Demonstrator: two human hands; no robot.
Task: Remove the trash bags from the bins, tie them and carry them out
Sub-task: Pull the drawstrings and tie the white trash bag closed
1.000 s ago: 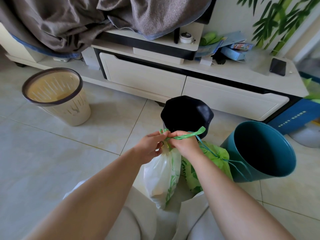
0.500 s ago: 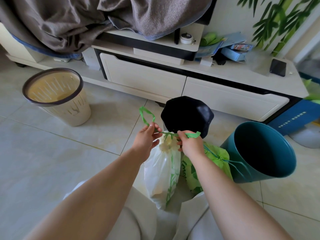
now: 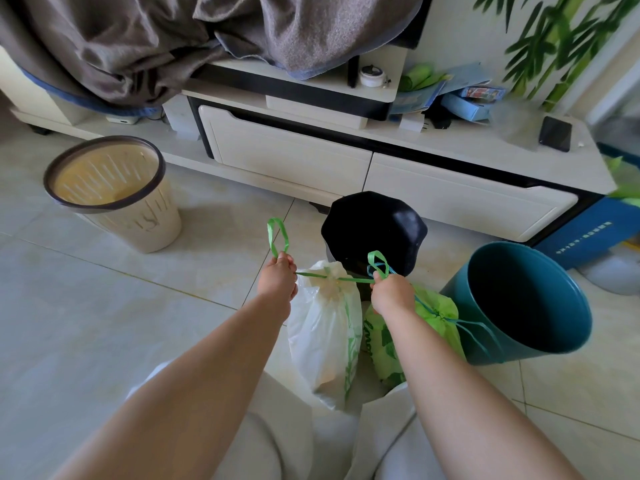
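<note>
The white trash bag (image 3: 325, 327) stands at frame centre, its neck cinched by the green drawstring (image 3: 349, 279). Left hand (image 3: 278, 282) and right hand (image 3: 393, 294) each pinch an end, pulling apart, likely to tighten the knot. Green bag (image 3: 433, 313) waits beside, tied.

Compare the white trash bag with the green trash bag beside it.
The white trash bag has green drawstrings, each pinched and pulled apart by the left hand and right hand; the green trash bag has blue strings, and its mouth is already cinched. The white one stands nearer the left hand, the green one beside the teal bin. Both are out of the bins.
</note>
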